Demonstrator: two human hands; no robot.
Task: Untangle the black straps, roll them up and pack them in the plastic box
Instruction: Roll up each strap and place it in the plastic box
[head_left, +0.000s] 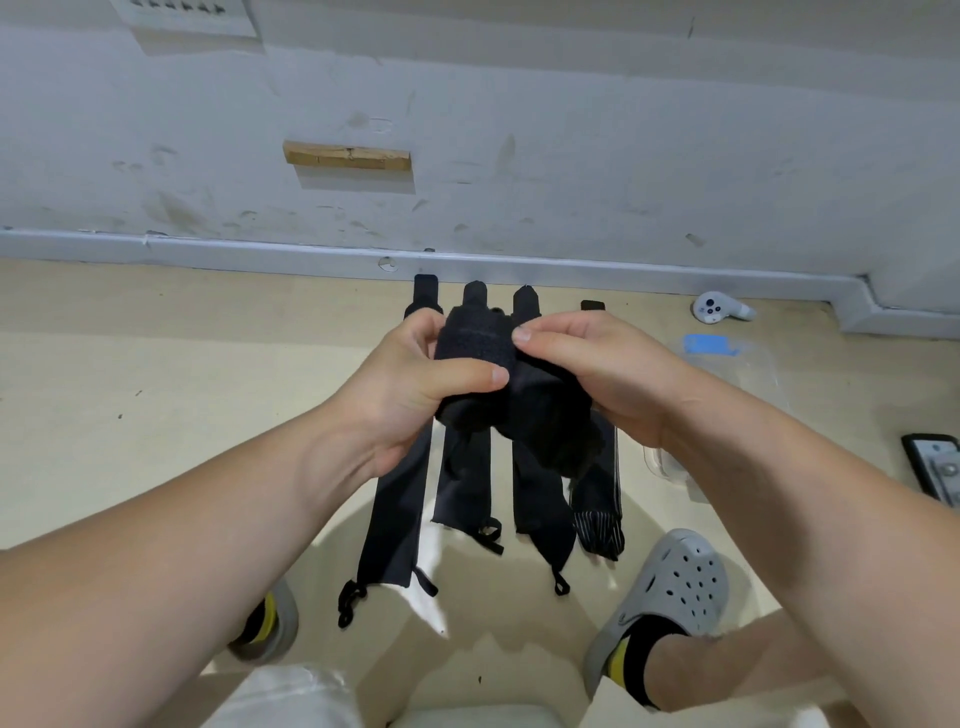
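Left hand (415, 387), right hand (597, 374), fingers curled

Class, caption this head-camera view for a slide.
Left hand and right hand grip a bundled black strap above four flat straps, plastic box to the right.

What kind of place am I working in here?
Probably a plain indoor room, with the work done on the floor: it meets a scuffed white wall at a baseboard, black straps lie laid out on it, and a white controller lies near the wall.

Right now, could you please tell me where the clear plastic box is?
In the head view, the plastic box sits on the floor at right, partly hidden by the right forearm, just nearer than the white controller.
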